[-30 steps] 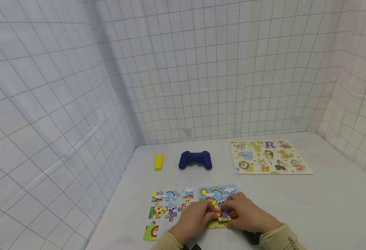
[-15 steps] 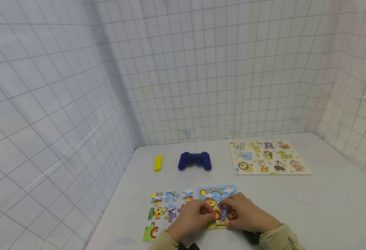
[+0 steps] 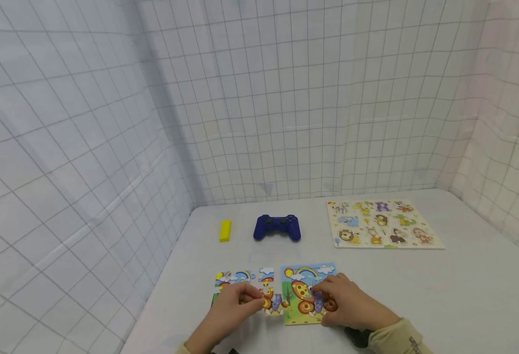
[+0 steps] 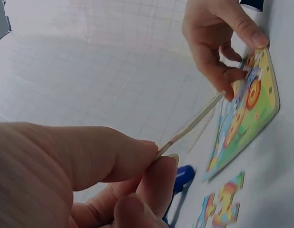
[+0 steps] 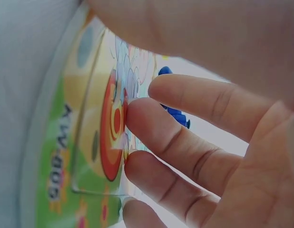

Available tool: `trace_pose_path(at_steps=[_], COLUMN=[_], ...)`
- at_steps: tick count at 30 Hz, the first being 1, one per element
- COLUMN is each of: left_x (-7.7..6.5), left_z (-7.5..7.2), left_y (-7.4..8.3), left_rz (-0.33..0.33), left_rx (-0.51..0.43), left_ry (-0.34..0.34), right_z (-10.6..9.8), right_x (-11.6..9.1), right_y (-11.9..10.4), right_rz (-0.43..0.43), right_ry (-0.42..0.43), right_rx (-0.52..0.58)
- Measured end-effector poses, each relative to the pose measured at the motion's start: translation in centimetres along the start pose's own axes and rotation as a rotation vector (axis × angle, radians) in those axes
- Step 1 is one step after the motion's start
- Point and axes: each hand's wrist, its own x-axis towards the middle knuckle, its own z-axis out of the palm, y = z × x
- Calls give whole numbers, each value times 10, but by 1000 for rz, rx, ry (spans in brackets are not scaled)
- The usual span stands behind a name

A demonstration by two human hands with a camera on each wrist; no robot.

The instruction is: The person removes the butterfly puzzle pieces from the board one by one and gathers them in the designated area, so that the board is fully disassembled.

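Observation:
My left hand (image 3: 230,309) pinches a jigsaw puzzle piece (image 3: 273,305) between thumb and forefinger, just left of the puzzle board. Seen edge-on in the left wrist view, the piece (image 4: 194,122) is thin and held above the table. My right hand (image 3: 352,306) rests on the right side of the puzzle board (image 3: 294,314), a butterfly picture with sun and rainbow. In the right wrist view its fingertips (image 5: 137,111) touch the printed surface, and the thumb lies by the board's edge. Several loose puzzle pieces (image 3: 266,276) lie left of the board, some hidden behind my left hand.
Behind the board lies a dark blue game controller (image 3: 277,227), with a yellow block (image 3: 225,230) to its left. A larger animal puzzle board (image 3: 365,239) lies at the back right. White gridded cloth (image 3: 259,118) walls the table at the back and sides.
My left hand has moved left off the puzzle board, carrying the puzzle piece, and more of the board's left side shows. The right hand has stayed in place on the board.

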Motion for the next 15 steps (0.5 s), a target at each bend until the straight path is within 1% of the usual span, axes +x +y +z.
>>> trace_pose_path(at_steps=[3,5,7,8,10,12,15], left_x=[-14,-22,-28,-30,-33,-35,-38], left_z=[-19,-28,-34,-36,-37,-37,-34], left_y=[-10,-16,-22,-24,-29,-32,-33], left_rz=[-33,-58,-79,-83,-72,-62,-58], left_rx=[51,79,80,78,107,154,262], left_ry=[29,40,25,13,-6,-15,2], right_z=[1,1,1,1,1,0,1], right_x=[0,1,0,0,0,0,1], right_y=[-1,0,0,0,0,0,-1], right_rz=[4,1,6,7,8,13,10], right_ry=[-1,-2,-6,-7,-7,-8,-10], right_rx=[-7,-6,-9,-12,-13,-15,-8])
